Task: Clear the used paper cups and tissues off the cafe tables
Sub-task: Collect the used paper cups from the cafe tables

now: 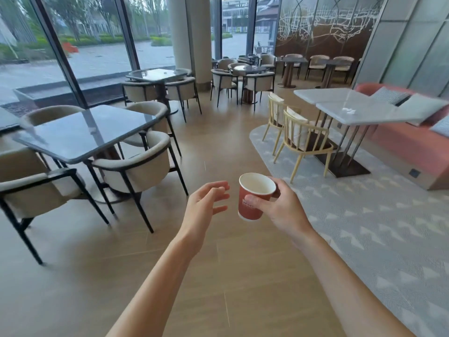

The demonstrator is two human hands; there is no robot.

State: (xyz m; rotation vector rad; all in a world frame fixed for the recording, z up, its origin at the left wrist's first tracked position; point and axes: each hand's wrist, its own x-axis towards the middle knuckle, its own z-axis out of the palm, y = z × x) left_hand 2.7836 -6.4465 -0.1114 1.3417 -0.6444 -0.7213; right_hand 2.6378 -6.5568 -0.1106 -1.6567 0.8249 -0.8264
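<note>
Head view, item one: what does each hand hold?

— Right hand (279, 210) grips a red cup (252, 200), thumb across the front wall, fingers curled round the far side. Cup is upright, tilted slightly, carried over the wood floor (194, 276); the inside looks empty. Left hand (206, 203) holds nothing, fingers relaxed and spread, tips just beside the cup, not touching it.

— Anything on the tables?

— White table (379, 113) at right, by the red sofa (413, 147): one small crumpled white tissue (348, 110) near its middle. Dark table (80, 137) at left: a small pale scrap (92, 130) on top; what it is, I cannot tell. Another dark table (155, 75) by the window (97, 45) carries a pale speck, too small to identify.

— Seating?

— Beige chairs (136, 171) ring the dark tables; two yellow wooden chairs (301, 139) stand at the white one, on the grey rug (364, 227).
</note>
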